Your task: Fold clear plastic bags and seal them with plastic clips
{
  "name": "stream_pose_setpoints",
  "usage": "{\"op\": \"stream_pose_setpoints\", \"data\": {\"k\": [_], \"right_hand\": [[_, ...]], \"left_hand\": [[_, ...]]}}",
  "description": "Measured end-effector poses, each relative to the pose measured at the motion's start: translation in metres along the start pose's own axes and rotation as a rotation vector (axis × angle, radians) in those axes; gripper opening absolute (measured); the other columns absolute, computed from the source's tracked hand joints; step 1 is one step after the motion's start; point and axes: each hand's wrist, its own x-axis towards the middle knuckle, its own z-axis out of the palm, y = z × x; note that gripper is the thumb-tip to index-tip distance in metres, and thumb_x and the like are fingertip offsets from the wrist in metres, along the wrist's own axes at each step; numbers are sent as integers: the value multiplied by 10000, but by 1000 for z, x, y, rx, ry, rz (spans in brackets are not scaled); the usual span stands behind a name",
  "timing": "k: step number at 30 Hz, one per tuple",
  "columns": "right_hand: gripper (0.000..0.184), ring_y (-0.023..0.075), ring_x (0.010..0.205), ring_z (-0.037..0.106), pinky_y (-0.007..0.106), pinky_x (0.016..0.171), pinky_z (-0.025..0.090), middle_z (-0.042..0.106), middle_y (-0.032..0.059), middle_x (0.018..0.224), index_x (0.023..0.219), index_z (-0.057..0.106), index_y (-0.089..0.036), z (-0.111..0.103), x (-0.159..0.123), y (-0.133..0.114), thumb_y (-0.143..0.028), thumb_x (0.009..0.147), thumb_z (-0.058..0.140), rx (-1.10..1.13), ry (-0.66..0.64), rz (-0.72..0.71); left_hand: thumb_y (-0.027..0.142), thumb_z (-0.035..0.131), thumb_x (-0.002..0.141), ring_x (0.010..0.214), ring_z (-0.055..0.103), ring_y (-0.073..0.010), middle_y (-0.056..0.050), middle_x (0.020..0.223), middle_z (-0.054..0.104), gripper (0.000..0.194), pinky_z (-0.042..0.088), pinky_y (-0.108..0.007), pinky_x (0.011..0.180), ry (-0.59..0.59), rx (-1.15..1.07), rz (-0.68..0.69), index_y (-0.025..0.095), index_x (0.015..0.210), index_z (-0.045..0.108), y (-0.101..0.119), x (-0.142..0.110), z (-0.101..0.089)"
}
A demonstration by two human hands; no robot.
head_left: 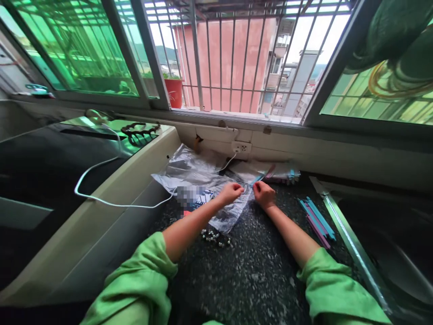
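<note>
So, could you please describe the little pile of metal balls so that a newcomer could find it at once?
Start at the dark speckled countertop below the barred window. Near the person's left forearm, at the near edge of the crumpled clear plastic bag, lies a cluster of small metal balls. They are shiny and round, unlike the long pink and blue sticks lying farther right.

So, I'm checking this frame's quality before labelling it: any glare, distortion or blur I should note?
Head view: the window is overexposed against a dim countertop; wide-angle bending curves the frame edges; a pixelated patch hides a label; the left hand and right hand look reasonably sharp.
</note>
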Motion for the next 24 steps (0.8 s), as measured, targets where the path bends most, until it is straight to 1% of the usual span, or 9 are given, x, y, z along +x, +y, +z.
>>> {"op": "stream_pose_setpoints", "data": {"k": [3, 5, 7, 9, 11, 13, 17, 20, 24], "right_hand": [[227, 144, 751, 567, 217, 678, 387, 640, 54, 775, 846, 639, -166, 11, 17, -38, -225, 841, 419, 22, -100, -204], [216, 157, 809, 553, 228, 692, 394, 639, 62, 838, 858, 646, -183, 20, 30, -64, -210, 836, 432, 27, -168, -323], [201, 175, 885, 532, 245, 722, 398, 630, 73, 935, 876, 653, -196, 29, 42, -88, -199, 819, 460, 26, -230, -419], [197, 196, 962, 502, 274, 774, 395, 602, 82, 1051, 903, 657, -201, 39, 52, -107, -200, 798, 490, 20, -277, -483], [211, 217, 1022, 474, 308, 808, 388, 562, 90, 1149, 932, 657, -203, 50, 61, -121, -211, 788, 503, 9, -314, -515], [223, 234, 1055, 457, 338, 830, 380, 531, 98, 1204, 951, 655, -196, 61, 66, -130, -228, 784, 511, -2, -342, -530], [231, 260, 1067, 452, 373, 857, 366, 556, 126, 1164, 936, 653, -152, 77, 69, -136, -258, 776, 525, -14, -363, -540], [294, 269, 1064, 453, 378, 887, 351, 595, 138, 1080, 995, 626, -114, 80, 68, -135, -280, 765, 549, -5, -344, -535], [353, 257, 1098, 434, 365, 942, 319, 581, 133, 1119, 1088, 582, -110, 74, 66, -130, -276, 779, 539, 31, -277, -511]], "left_hand": [[250, 492, 752, 714, 585, -180, -51, 714, 660, 187, 423, -271, 676, 154, 209, -43, 177, 717, 660, -20, 3, -66], [222, 483, 748, 816, 586, -232, -99, 817, 657, 188, 413, -317, 726, 226, 374, -97, 163, 742, 661, -36, 5, -103], [196, 457, 754, 898, 571, -265, -132, 905, 639, 208, 401, -344, 757, 265, 525, -136, 152, 771, 659, -52, 7, -130], [179, 449, 751, 949, 553, -289, -156, 945, 622, 220, 396, -359, 768, 270, 652, -154, 136, 809, 657, -64, 11, -146], [181, 476, 733, 962, 546, -314, -184, 966, 611, 227, 398, -374, 757, 254, 754, -159, 112, 860, 651, -74, 17, -153], [191, 523, 703, 957, 545, -340, -213, 979, 604, 256, 403, -385, 737, 228, 831, -152, 85, 902, 644, -81, 23, -153], [185, 561, 685, 924, 564, -357, -240, 940, 613, 279, 414, -383, 697, 187, 921, -121, 53, 914, 650, -89, 35, -147], [120, 484, 721, 854, 589, -337, -234, 855, 626, 235, 410, -366, 648, 173, 955, -93, 51, 838, 676, -92, 40, -144], [66, 367, 762, 825, 588, -299, -204, 829, 624, 318, 386, -347, 625, 183, 986, -21, 83, 801, 682, -87, 41, -146]]}}
